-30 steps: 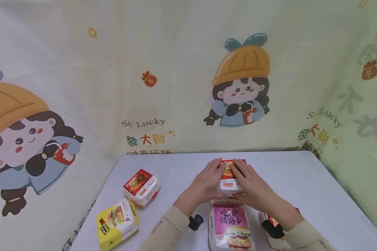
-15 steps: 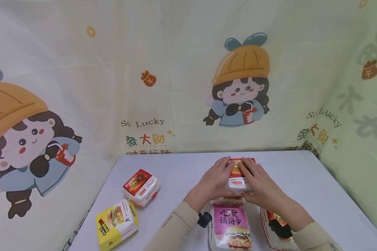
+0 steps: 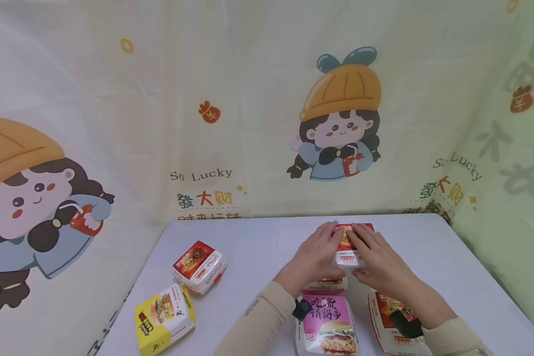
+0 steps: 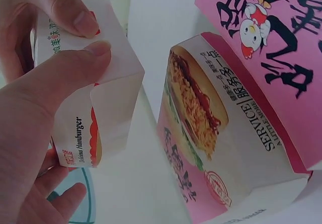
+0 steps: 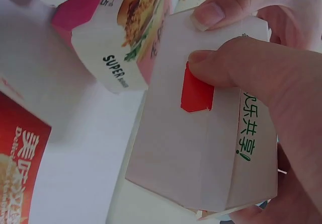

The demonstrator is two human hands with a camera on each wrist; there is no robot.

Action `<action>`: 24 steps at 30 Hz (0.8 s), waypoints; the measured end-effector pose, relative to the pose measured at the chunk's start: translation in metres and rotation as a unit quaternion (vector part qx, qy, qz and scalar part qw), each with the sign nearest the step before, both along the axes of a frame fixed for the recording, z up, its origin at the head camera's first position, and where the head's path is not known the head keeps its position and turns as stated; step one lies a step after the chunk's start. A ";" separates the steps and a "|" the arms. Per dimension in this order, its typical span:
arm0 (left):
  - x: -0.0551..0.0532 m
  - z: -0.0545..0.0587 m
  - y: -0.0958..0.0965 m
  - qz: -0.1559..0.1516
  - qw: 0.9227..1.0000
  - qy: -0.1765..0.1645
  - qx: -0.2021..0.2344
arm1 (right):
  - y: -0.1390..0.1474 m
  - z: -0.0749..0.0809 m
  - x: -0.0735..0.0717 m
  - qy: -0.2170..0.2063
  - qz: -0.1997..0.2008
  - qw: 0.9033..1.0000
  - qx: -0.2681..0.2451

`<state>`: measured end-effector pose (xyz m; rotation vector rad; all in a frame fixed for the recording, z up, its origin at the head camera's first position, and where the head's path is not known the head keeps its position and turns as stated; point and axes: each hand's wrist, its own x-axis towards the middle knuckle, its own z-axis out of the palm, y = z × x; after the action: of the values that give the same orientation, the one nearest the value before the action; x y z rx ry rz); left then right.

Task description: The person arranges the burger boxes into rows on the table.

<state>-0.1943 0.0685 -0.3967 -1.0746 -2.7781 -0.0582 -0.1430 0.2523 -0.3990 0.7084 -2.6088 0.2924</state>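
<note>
Both hands hold a red-and-white burger box (image 3: 349,252) over the far part of the table, one at each side. My left hand (image 3: 318,257) grips its left side, fingers reaching over the red top and thumb against the near white side. The right hand (image 3: 384,262) does likewise on the right. In the wrist views the two thumbs sit close together on the white side of the box (image 5: 171,133), by a red tab. Nearer to me is a pink burger box (image 3: 326,321). Just beyond it, partly hidden, shows a burger-printed white-and-pink panel (image 3: 326,285).
To the left, another red-and-white burger box (image 3: 200,267) stands next to a yellow-and-white one (image 3: 164,319). Under the right forearm is a further red-and-white box (image 3: 387,321), partly covered. A patterned cloth (image 3: 258,99) hangs behind the white table (image 3: 258,247).
Both hands have moved to the right, carrying the burger box with them. More of the box under the right forearm shows now. The boxes on the left have stayed put.
</note>
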 end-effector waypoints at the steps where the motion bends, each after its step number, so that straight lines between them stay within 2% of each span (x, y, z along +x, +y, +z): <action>1: 0.000 0.000 0.001 0.000 1.000 0.000 -0.002 | 0.001 0.000 0.000 -0.002 0.000 1.000 -0.002; 7: -0.001 -0.003 0.010 0.003 1.000 -0.011 -0.014 | 0.009 -0.005 -0.001 -0.003 0.002 1.000 -0.008; 14: 0.000 -0.006 0.019 0.005 0.999 -0.023 -0.028 | 0.018 -0.012 0.000 0.015 0.004 1.000 -0.013; 21: 0.002 -0.009 0.024 0.005 0.999 -0.046 -0.022 | 0.028 -0.017 0.001 0.011 0.009 1.000 -0.018; 24: 0.003 -0.009 0.026 -0.003 0.999 -0.045 -0.029 | 0.034 -0.020 0.001 0.007 0.004 1.000 -0.019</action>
<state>-0.1917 0.0948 -0.4057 -1.1192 -2.8735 -0.0288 -0.1419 0.2861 -0.4187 0.7047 -2.5803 0.3379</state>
